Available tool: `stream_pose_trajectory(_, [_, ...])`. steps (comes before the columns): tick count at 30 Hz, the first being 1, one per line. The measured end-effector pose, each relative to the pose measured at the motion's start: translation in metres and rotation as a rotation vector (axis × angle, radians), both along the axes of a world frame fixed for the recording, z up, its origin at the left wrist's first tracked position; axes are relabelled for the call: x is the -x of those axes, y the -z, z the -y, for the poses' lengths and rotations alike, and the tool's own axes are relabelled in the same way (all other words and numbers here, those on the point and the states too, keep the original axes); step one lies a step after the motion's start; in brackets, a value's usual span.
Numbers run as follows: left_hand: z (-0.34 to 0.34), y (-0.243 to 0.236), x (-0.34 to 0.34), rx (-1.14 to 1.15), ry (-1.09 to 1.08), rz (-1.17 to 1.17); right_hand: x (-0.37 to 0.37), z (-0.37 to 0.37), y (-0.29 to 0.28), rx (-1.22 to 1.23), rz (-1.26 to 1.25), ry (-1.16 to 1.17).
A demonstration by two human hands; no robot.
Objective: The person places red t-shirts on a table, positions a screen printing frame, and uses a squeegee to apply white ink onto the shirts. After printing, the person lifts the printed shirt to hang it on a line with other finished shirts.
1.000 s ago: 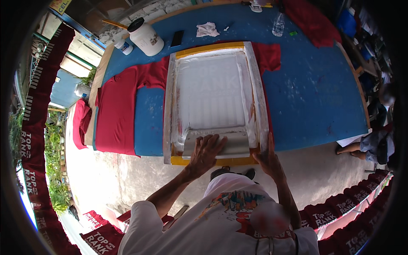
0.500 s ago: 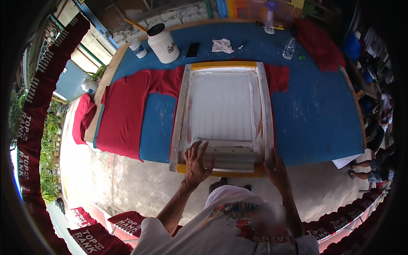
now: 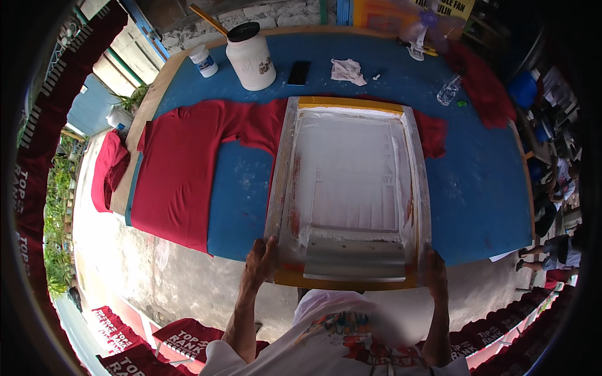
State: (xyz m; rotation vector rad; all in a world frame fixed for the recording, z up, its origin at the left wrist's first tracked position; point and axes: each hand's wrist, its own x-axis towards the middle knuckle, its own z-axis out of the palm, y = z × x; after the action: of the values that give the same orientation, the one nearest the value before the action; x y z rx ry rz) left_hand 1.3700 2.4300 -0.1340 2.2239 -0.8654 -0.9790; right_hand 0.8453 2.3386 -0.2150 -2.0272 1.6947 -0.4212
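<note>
A screen printing frame, with wooden sides and yellow tape at both ends, lies over a red T-shirt whose sleeves show on either side. White ink smears its mesh, and a wide metal squeegee rests inside at the near end. My left hand is closed round the near left corner of the frame. At the near right corner my right hand, slightly blurred, holds the side. The frame's near end juts past the table edge toward me.
On the blue table lies another red shirt at left. Toward the back stand a white tub, a small jar, a phone, a crumpled cloth and a clear bottle. Printed red shirts hang around me.
My left hand has gone from above the squeegee to the frame's left corner. My right hand has closed on the right side. The frame's near end now appears closer to me and larger.
</note>
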Motion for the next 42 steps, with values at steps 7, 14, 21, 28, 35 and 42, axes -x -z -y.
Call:
stream_pose_trajectory(7, [0.005, -0.047, -0.022, 0.03, 0.018, -0.16, -0.017, 0.001, -0.081, -0.15, 0.355, 0.471])
stream_pose_trajectory(14, [-0.005, -0.038, -0.05, 0.187, 0.027, -0.245, -0.068, -0.02, -0.142, -0.045, 0.332, 0.546])
stream_pose_trajectory(21, [-0.066, -0.034, -0.123, 0.329, 0.018, -0.2, -0.145, -0.089, -0.158, 0.081, 0.355, 0.529])
stream_pose_trajectory(28, [-0.185, -0.052, -0.224, 0.333, -0.062, -0.115, -0.282, -0.161, -0.153, 0.06, 0.336, 0.461])
stream_pose_trajectory(35, [-0.281, -0.059, -0.33, 0.229, -0.178, 0.014, -0.411, -0.191, -0.127, 0.008, 0.472, 0.167])
stream_pose_trajectory(42, [-0.298, -0.032, -0.474, 0.209, -0.182, 0.064, -0.557, -0.194, -0.08, -0.115, 0.569, 0.176])
